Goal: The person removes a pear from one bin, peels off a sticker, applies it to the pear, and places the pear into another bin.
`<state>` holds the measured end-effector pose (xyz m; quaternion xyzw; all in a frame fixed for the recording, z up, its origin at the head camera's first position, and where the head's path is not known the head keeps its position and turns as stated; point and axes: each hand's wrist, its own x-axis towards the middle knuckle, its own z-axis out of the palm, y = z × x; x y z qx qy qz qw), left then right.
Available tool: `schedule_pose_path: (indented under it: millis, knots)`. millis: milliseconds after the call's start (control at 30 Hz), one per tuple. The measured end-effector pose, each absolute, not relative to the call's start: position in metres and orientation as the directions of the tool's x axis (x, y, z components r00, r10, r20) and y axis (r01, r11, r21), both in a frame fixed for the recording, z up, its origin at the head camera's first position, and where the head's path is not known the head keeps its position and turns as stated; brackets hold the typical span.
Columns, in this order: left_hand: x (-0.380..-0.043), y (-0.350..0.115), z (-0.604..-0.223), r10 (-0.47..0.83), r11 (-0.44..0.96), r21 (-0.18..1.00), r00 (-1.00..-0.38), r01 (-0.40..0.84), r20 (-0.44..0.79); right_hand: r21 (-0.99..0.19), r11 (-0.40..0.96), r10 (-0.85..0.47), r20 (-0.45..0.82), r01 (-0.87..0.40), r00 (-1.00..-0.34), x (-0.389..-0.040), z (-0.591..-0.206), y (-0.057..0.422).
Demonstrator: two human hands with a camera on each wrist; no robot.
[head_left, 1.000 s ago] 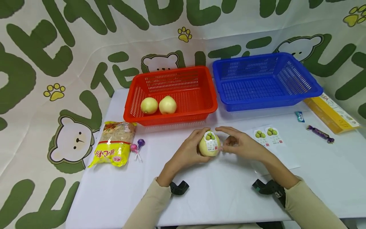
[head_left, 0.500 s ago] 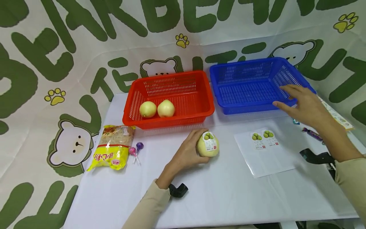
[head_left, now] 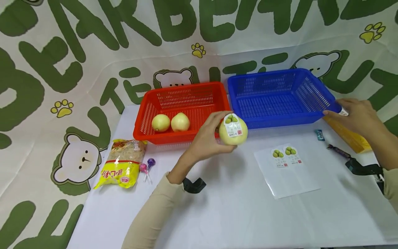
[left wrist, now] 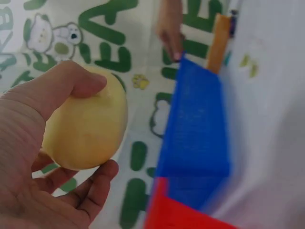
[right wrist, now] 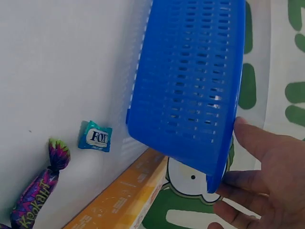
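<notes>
Glossy plastic blue basket [head_left: 280, 121], glossy plastic red basket [head_left: 169, 139], smooth-skinned fruit [left wrist: 88, 129], glossy plastic-film bag [head_left: 122, 162], matt cloth sleeve [head_left: 155, 204]

Premises: a makeshift tabletop station; whether in a home, shop or lab cannot be determined. Evidence: a white-covered table [head_left: 236, 218] stands against a creased fabric backdrop [head_left: 136, 26] printed with green lettering, bears and yellow paw prints. A packing-counter character is indicated by the red basket [head_left: 169, 139] holding two pale fruits [head_left: 161, 123], the blue basket [head_left: 276, 121] and a sheet [head_left: 289, 180] bearing fruit-label stickers [head_left: 285, 156]. Black wrist mounts [head_left: 193, 186] suggest a staged set-up.
</notes>
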<state>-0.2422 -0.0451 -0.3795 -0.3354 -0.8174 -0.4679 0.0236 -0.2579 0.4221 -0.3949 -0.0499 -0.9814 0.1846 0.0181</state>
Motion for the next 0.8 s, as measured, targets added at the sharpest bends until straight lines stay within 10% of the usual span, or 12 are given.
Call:
schedule_pose_path:
  millis: [433,800]
  knots:
    - [-0.364,0.020,-0.306,0.511,0.475,0.710,-0.820,0.520,0.258,-0.352,0.932,0.100,0.019,0.087,-0.995,-0.261,-0.391,0.424]
    - [-0.433,0.081,-0.336,0.514,0.724,0.466,-0.848,0.509,0.128,-0.386,0.922,0.029,0.038,0.012,-0.999,-0.254,-0.395,0.420]
